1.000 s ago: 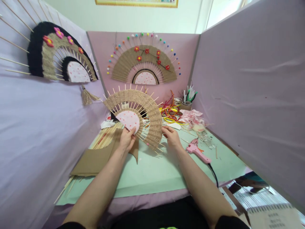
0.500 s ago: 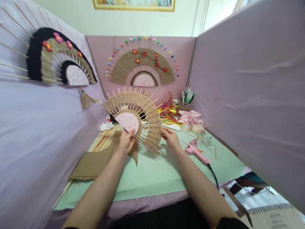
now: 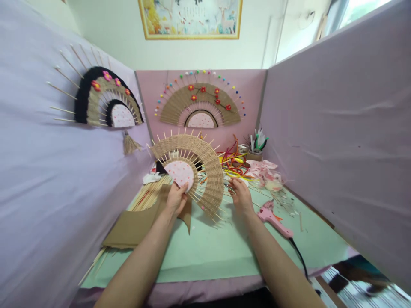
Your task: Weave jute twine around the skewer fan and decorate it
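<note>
My left hand (image 3: 176,198) pinches the pink dotted centre of a woven straw fan (image 3: 205,164) and holds it upright above the green mat (image 3: 224,244). Wooden skewer tips stick out all round the fan's rim. My right hand (image 3: 241,195) hovers just right of the fan's lower edge, fingers curled near a few skewer ends; what it holds, if anything, is hidden.
A pink glue gun (image 3: 275,220) with a black cord lies right of my right hand. Cardboard sheets (image 3: 135,224) and loose skewers (image 3: 150,194) lie at left. Coloured cords (image 3: 234,162), a tool cup (image 3: 256,149) and pink scraps sit behind. Finished fans (image 3: 201,102) hang on the partitions.
The camera has tilted upward, so everything sits lower in view. My right hand has drifted slightly away from the fan's edge. The left hand keeps its hold.
</note>
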A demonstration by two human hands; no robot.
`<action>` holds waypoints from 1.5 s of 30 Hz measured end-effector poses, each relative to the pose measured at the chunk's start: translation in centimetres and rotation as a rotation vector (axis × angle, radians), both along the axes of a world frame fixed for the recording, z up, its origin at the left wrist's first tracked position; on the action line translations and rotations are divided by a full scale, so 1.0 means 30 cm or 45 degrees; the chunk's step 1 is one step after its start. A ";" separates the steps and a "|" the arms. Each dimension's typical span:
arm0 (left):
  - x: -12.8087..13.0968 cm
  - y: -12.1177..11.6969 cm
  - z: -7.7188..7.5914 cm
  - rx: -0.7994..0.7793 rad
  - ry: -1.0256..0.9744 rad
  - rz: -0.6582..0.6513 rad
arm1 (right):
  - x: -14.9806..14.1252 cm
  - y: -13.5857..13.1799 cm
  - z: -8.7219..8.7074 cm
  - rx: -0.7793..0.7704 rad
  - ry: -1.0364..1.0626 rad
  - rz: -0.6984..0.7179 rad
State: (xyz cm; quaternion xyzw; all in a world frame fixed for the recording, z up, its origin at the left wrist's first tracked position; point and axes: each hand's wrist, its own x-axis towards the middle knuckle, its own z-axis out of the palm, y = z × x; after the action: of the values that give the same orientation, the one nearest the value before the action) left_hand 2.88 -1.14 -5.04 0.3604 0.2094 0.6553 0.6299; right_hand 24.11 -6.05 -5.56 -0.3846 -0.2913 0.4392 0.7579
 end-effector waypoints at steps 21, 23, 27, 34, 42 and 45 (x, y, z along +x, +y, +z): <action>0.003 -0.009 -0.005 -0.051 -0.191 0.142 | -0.114 -0.144 0.018 0.528 -0.942 -0.400; 0.014 -0.013 0.000 -0.068 -0.243 0.154 | -0.187 -0.180 0.008 0.603 -1.199 0.092; 0.057 -0.038 0.031 -0.140 -0.359 0.137 | -0.290 -0.175 -0.039 0.451 -1.442 0.548; 0.173 -0.129 0.116 -0.246 -0.503 -0.017 | -0.248 -0.058 -0.018 0.176 -0.653 0.292; 0.286 -0.188 0.142 -0.215 -0.462 -0.266 | -0.229 -0.006 0.057 0.279 0.161 0.222; 0.274 -0.196 0.144 -0.201 -0.178 -0.482 | -0.157 0.012 0.056 0.236 0.248 0.164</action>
State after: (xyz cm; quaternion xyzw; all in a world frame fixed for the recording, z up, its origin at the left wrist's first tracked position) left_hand 11.10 -7.01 -0.73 0.2966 0.1443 0.5304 0.7810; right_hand 19.39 -5.68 -3.86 -0.2489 -0.2798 0.4935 0.7850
